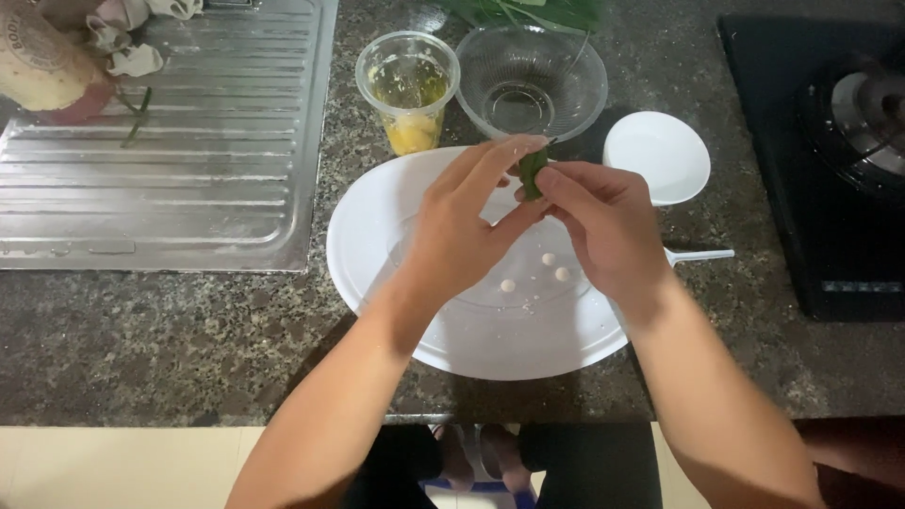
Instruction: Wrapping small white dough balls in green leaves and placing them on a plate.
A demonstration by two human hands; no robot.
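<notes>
Both hands meet above a large white plate [396,311] on the dark granite counter. My left hand [467,221] and my right hand [599,221] pinch a small folded green leaf piece [532,172] between their fingertips. Three small white balls [549,259] lie on the plate under the hands.
Behind the plate stand a clear plastic cup with yellow egg [408,90], an empty glass bowl [531,80] and a small white bowl [657,155]. A white utensil handle [699,254] sticks out at the right. A steel sink drainboard [189,160] lies left, a black gas stove [839,160] right, green leaves [528,11] at the back.
</notes>
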